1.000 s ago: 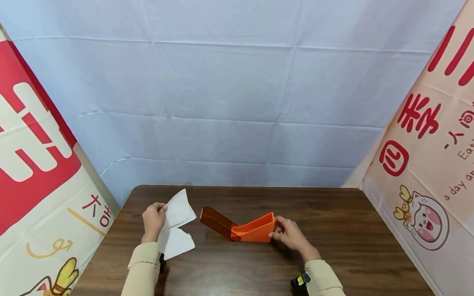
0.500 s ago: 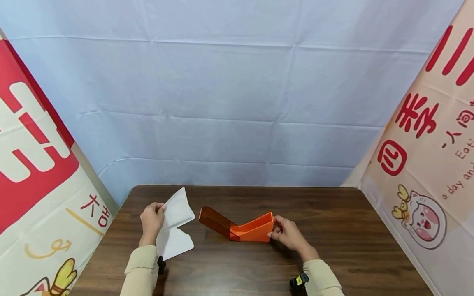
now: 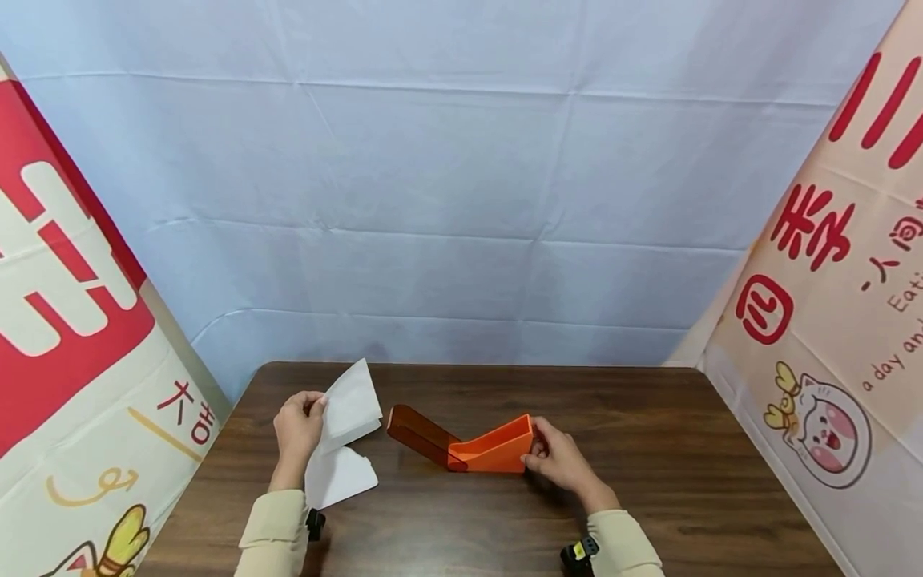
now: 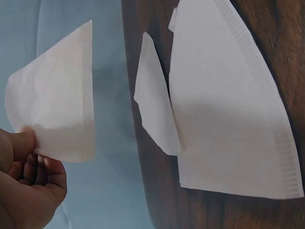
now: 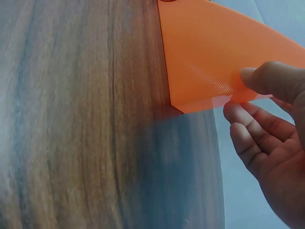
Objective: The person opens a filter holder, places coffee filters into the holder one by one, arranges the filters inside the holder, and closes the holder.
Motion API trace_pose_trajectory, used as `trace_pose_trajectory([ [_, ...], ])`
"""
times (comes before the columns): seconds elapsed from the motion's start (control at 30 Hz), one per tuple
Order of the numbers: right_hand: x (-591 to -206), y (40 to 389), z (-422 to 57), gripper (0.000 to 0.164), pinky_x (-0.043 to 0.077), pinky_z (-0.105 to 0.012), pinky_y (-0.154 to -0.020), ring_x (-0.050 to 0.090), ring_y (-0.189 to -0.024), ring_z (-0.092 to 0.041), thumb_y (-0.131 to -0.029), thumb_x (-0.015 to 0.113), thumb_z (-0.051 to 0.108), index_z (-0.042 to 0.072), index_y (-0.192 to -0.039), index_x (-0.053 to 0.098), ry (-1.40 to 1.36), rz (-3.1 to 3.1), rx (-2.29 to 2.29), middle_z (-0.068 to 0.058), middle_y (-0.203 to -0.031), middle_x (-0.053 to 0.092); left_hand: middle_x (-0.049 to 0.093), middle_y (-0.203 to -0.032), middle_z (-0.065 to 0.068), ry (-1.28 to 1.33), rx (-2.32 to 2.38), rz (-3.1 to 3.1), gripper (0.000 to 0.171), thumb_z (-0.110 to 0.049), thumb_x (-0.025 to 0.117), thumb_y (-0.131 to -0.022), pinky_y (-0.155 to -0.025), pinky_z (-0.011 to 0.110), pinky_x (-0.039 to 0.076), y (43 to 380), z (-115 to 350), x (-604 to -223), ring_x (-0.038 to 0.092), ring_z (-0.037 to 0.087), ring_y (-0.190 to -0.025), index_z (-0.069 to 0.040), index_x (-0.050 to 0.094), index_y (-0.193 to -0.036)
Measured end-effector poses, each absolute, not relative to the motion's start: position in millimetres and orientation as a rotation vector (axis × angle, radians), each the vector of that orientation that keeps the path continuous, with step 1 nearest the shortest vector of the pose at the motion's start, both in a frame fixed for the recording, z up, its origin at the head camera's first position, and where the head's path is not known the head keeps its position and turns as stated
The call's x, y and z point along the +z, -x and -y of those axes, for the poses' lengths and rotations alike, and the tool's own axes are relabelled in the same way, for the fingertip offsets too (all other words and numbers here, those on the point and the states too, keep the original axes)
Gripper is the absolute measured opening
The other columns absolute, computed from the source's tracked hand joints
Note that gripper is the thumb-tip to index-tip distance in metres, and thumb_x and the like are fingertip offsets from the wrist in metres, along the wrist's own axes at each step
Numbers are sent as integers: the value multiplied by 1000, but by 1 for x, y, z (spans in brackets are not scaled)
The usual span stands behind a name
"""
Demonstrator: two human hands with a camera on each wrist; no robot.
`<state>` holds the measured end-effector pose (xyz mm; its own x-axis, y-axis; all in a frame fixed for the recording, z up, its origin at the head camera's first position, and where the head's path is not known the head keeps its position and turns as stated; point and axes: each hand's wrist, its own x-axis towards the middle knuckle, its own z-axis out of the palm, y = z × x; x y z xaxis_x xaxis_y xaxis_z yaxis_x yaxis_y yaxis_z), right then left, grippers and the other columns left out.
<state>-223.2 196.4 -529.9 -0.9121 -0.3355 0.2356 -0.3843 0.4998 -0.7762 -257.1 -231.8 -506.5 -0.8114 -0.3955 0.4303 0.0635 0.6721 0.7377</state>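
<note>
Left grip (image 3: 299,426): thumb and finger pinched together on one white paper piece (image 3: 351,401), other fingers curled. Left wrist view shows a gap between it and the white papers (image 4: 228,119) lying on the bench (image 3: 649,449), one smaller piece overlapping a larger one with a ribbed edge.

Right grip (image 3: 566,458): thumb on the side of the orange box (image 3: 493,453), fingers around its tall end, nearly closed on it. Box is on the bench, between the hands, right of the papers. Translucent brown flap (image 3: 420,433) joins its low end, slanting up to the left.

Beyond: pale blue cloth (image 3: 433,200) behind, printed banners (image 3: 822,353) both sides.
</note>
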Motion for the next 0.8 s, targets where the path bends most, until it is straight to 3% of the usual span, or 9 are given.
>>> trace_pose_trajectory([
  [0.3,-530,223,-193,37,44,-26,-56,48,-64,-10,-78,75,8,5,-109,56,-625,2703,1349,3,-78,54,61,-75,9,-128,-1019,2211,5,-6,69,-84,-60,35,39,253,220,-491,53,21,-63,-1,70,-82],
  [0.8,-530,225,-194,35,43,-26,-53,46,-60,-11,-79,74,10,1,-109,56,-609,2736,1341,3,-73,51,63,-78,7,-2,-1065,2097,5,-5,71,-82,-53,19,38,245,189,-465,53,15,-61,-1,70,-80],
])
